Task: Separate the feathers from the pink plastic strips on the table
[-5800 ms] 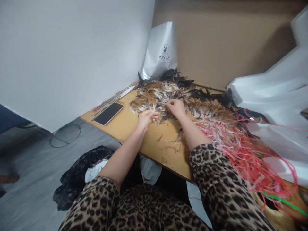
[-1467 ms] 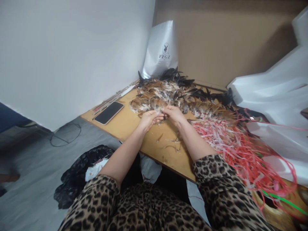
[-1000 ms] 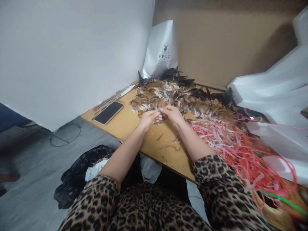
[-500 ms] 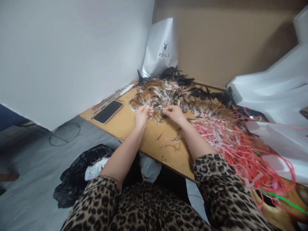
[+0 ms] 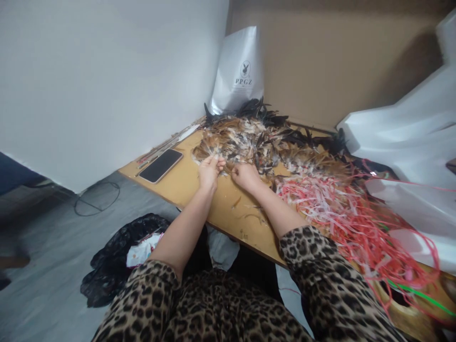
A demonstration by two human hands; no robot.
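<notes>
My left hand is closed in a pinch at the near left edge of the feather pile, with the pale quill ends of some brown feathers at its fingertips. Close to its right, my right hand is curled with the fingers down near the tabletop; whatever it pinches is hidden. Beyond both hands spreads a heap of brown, cream and black feathers. A few loose feathers lie on the wooden table nearer to me.
A phone lies on the table's left. Behind the feathers stands a white printed bag. Tangled red and pink strips cover the right side, beside white sheeting. A black plastic bag is on the floor.
My right hand has moved left and toward me, closer to my left hand, and its fingers have turned down. My left hand has stayed almost in place.
</notes>
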